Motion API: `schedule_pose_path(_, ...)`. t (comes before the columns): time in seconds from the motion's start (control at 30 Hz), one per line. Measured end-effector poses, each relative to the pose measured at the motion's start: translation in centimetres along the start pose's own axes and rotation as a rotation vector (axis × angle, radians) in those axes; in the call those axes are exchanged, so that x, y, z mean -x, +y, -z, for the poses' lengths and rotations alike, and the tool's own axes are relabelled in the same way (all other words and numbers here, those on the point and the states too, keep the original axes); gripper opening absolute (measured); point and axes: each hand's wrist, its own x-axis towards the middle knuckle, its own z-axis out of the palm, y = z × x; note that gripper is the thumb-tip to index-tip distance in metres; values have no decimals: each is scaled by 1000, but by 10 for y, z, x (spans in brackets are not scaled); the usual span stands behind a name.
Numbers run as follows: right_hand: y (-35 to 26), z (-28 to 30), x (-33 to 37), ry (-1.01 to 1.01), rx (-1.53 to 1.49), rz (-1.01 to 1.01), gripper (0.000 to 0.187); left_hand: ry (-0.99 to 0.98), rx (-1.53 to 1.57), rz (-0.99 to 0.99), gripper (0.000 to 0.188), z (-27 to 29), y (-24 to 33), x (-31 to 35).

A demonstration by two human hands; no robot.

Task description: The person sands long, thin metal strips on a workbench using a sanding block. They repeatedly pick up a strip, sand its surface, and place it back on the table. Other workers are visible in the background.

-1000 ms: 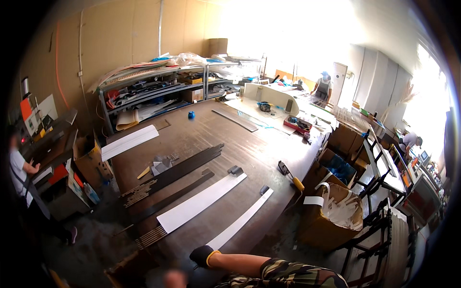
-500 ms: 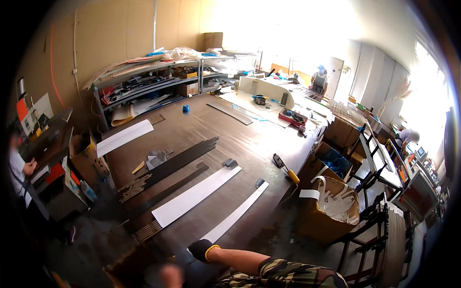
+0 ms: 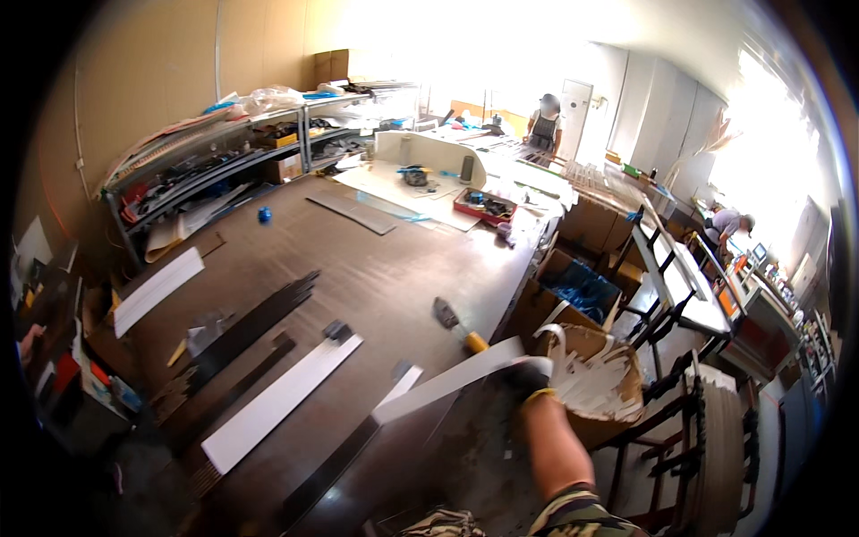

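My right hand (image 3: 528, 380), in a dark glove with a yellow cuff, is out past the table's right edge, closed on a long white strip (image 3: 447, 387). The strip slants from the hand down to the table, where it meets a long dark strip (image 3: 331, 470). Motion blurs the glove, so single fingers do not show. Just beyond lies the white end of a narrow piece (image 3: 403, 383) with a grey tip. A yellow-handled tool (image 3: 461, 327) with a dark head rests near the table edge. My left hand is out of sight.
A wide white panel (image 3: 282, 403) and a stack of dark strips (image 3: 242, 336) lie on the brown table (image 3: 358, 273). Right of it stands a carton (image 3: 595, 412) of white scraps, beside black racks (image 3: 689, 438). Two people (image 3: 543, 130) work farther off.
My right hand has swung right and away from the table's near edge, lifting the white strip with it. The left hand's blurred part has left the picture. My view has turned right.
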Motion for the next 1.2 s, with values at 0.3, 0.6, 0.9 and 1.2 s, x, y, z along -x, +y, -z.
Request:
schedule_pose_path(0.3,-87,373,-55,1177,344,964,16,-171,-327,187,16,-3,7,-7)
schedule_pose_path(0.6,214,126,-162,-518,929,-27,71,-294,-641,277,20,-70,-46,13)
schedule_pose_path(0.9,-42,-100,-100,-265,478,422,72,-156,-541,66,12,-36,34,-51)
schedule_pose_path(1.2,-9,-81,-69,-204,434,466,39,284,-82,201,14,-21,42,-8)
